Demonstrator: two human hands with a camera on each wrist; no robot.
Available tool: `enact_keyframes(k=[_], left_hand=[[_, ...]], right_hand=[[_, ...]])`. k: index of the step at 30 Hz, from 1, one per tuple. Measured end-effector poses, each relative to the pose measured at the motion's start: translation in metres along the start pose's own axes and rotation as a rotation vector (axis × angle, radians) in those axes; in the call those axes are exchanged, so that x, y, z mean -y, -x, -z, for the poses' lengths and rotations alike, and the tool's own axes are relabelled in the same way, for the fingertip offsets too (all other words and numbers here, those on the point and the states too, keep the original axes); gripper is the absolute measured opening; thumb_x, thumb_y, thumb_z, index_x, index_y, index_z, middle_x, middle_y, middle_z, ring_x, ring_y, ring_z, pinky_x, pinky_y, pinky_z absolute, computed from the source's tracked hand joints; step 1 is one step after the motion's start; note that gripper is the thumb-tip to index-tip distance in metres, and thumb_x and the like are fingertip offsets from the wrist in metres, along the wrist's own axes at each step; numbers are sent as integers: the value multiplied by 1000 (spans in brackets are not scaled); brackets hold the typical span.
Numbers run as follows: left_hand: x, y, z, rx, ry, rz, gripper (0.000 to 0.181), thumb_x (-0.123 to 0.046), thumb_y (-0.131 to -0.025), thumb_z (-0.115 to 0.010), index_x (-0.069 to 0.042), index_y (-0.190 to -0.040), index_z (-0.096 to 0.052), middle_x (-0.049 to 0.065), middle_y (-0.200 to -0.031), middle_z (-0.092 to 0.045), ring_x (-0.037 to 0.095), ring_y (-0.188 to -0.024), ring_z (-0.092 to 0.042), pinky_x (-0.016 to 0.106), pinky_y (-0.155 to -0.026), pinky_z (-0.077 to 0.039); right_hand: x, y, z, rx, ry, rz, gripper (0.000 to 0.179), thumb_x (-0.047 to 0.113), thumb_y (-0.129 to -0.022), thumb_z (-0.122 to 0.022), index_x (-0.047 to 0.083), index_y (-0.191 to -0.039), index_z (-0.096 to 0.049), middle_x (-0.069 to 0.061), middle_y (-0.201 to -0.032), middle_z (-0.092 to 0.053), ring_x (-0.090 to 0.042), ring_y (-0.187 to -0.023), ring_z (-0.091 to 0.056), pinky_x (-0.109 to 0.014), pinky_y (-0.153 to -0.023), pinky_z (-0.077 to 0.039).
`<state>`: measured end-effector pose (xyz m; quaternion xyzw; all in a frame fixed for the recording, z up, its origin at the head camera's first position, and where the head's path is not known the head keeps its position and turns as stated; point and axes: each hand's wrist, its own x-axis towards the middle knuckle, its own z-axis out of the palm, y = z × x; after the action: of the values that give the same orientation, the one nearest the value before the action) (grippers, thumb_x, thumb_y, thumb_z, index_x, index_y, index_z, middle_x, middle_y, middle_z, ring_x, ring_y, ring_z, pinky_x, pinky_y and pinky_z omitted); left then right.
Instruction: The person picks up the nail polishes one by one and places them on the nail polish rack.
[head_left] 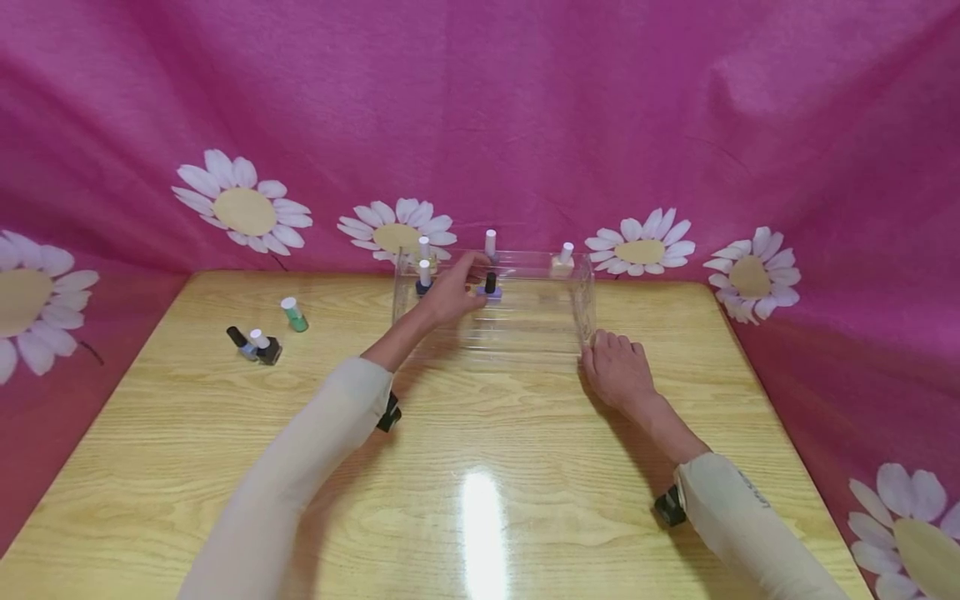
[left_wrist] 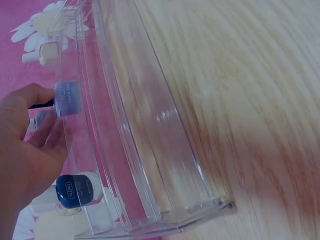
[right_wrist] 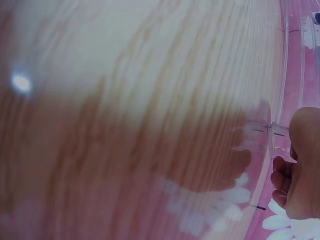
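Note:
A clear acrylic tiered rack (head_left: 525, 323) stands at the back of the table. My left hand (head_left: 452, 293) reaches over its upper tiers with thumb and fingers spread apart around a lavender nail polish bottle (left_wrist: 68, 98) with a black cap. The thumb tip is right at that cap; the bottle sits upright on a tier. A dark blue nail polish bottle (left_wrist: 75, 191) with a white cap stands left of the hand. At the rack's front right corner, my right hand (head_left: 618, 372) grips the end panel, fingers curled in and thumb against the edge.
Along the rack's back tier stand a cream nail polish bottle (head_left: 562, 265) and other white-capped bottles. On the table's left lie a green bottle (head_left: 298, 322), a black bottle (head_left: 269, 352) and a light blue bottle (head_left: 248, 351). A pink flowered cloth (head_left: 480, 125) hangs behind.

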<state>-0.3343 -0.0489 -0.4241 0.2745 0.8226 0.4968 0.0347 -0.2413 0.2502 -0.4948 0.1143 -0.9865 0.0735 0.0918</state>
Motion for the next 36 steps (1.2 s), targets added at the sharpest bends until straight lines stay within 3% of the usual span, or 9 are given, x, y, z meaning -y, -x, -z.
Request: enact_keyframes(k=[8,17,23,29,36], left_hand=[[3,10,5,-23,-4,-64,64,14,-82,-62,6,-140,-38,28,-135,-52,41,-127,-48,49,-108,-39],[-2,33,12,-25,-27,-47,62,10,-85,-65,4,-141,-40,24,-138,-49,37,-127,-48,50,-107,-40],[-7,62,27,-77,30,-41,59,9,-87,-66,2,-141,-43,21,-134,-52,37,-121,-52,52,-102,-44],[-6,95,50,-143,41,-49,56,10,-88,-67,1,-138,-45,23,-133,-53,38,-120,-53,52,-100,-46],[5,136,79,-274,22,4,54,9,-90,-66,4,-138,-42,24,-135,-51,41,-123,-51,53,-103,-43]], right_hand=[[2,2,1,-25,-4,9,32,23,-105,-39,4,-81,-42,-14,-75,-49,-42,-82,-56,-51,-68,-41],[0,2,-1,14,-9,-6,31,25,-106,-38,4,-82,-42,-12,-76,-48,-42,-86,-55,-51,-70,-41],[2,2,1,5,-16,1,31,24,-106,-39,4,-82,-43,-13,-76,-48,-42,-85,-56,-51,-69,-41],[1,2,0,9,-10,-2,31,24,-106,-38,3,-83,-43,-14,-77,-49,-43,-86,-56,-52,-70,-41],[2,1,0,3,-4,-7,32,25,-106,-38,3,-83,-43,-16,-79,-51,-43,-87,-56,-52,-70,-41]])
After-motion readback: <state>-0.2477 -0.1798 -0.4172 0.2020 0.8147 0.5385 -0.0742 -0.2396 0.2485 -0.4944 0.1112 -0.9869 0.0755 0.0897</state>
